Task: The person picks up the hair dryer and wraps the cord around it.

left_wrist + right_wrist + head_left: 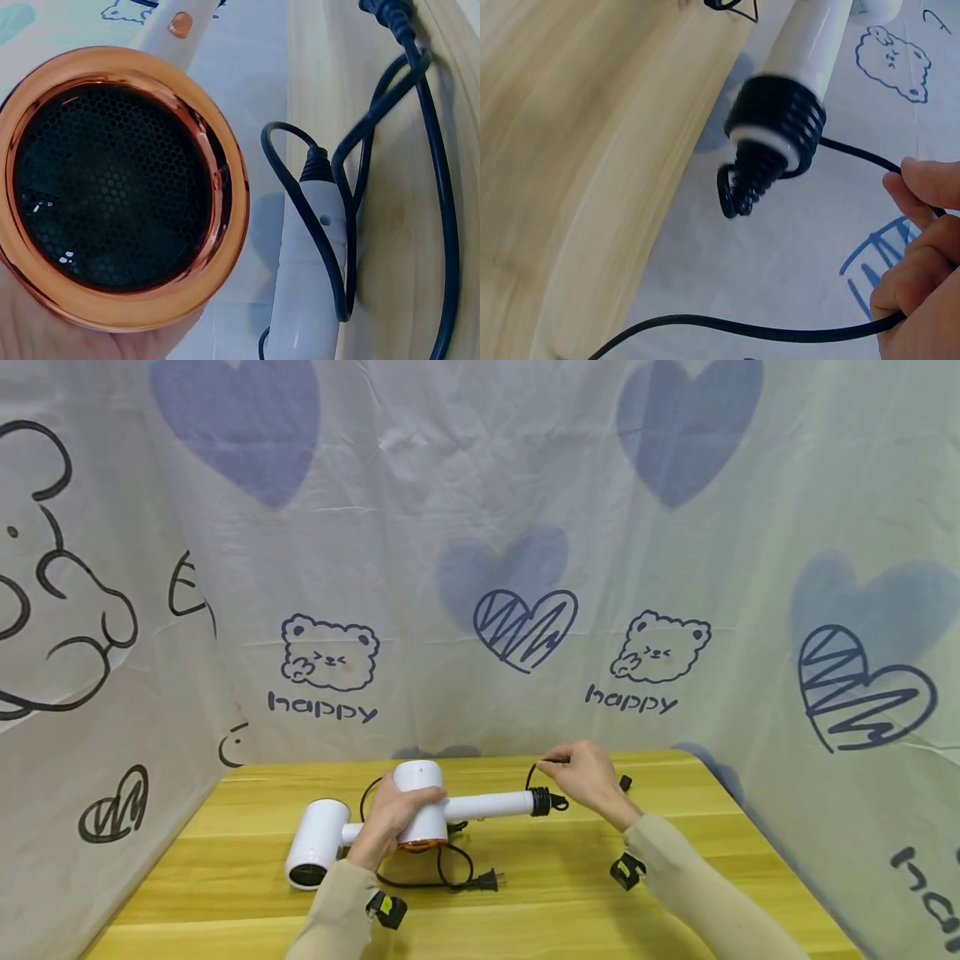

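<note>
My left hand (392, 810) grips the barrel of a white hair dryer (418, 774), held up over the table. Its handle points to the right, and a copper-coloured ring (236, 217) frames its dark mesh end in the left wrist view. Several turns of black cord (776, 112) are wrapped round the handle's tip. To the right of that tip, my right hand (588, 774) pinches the cord between thumb and finger. From there one stretch of cord runs to the wraps, and another trails out below the hand in the right wrist view.
A second white hair dryer (318, 839) lies on the left of the yellow wood-grain table (555, 914). Its looped black cord and plug (483, 882) lie near the middle. A small black object (626, 783) is beyond my right wrist. Printed cloth (420, 693) hangs behind and at both sides.
</note>
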The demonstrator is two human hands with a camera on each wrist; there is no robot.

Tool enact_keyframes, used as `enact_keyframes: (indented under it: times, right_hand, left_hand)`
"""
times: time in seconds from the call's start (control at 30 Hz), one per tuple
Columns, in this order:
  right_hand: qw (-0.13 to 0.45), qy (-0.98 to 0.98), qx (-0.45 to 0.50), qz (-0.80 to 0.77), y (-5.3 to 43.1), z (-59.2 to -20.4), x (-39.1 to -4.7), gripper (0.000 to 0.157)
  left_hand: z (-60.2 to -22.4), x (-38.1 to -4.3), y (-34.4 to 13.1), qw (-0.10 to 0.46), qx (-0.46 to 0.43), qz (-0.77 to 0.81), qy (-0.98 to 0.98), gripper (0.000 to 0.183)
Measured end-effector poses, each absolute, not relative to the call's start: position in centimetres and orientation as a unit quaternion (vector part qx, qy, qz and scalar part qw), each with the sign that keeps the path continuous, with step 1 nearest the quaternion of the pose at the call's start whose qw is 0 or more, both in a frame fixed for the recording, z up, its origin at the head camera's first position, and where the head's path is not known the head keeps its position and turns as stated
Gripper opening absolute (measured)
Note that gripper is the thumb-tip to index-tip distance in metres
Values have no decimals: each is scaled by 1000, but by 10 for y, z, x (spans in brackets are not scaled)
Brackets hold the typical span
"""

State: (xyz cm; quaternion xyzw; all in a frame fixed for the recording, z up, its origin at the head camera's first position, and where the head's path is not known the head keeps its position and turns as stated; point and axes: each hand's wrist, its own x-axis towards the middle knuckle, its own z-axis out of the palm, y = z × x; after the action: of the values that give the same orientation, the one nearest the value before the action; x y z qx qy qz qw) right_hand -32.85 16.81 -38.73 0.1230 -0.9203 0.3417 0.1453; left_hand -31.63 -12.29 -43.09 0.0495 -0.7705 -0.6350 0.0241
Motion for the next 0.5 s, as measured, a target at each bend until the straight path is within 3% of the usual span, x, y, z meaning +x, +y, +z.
enact_keyframes:
  times: [0.5]
  right_hand:
    - [179,-906,126,363,160,-400,-316,15]
  left_hand:
    - [-428,-314,-119,116,92,-622,-769,85]
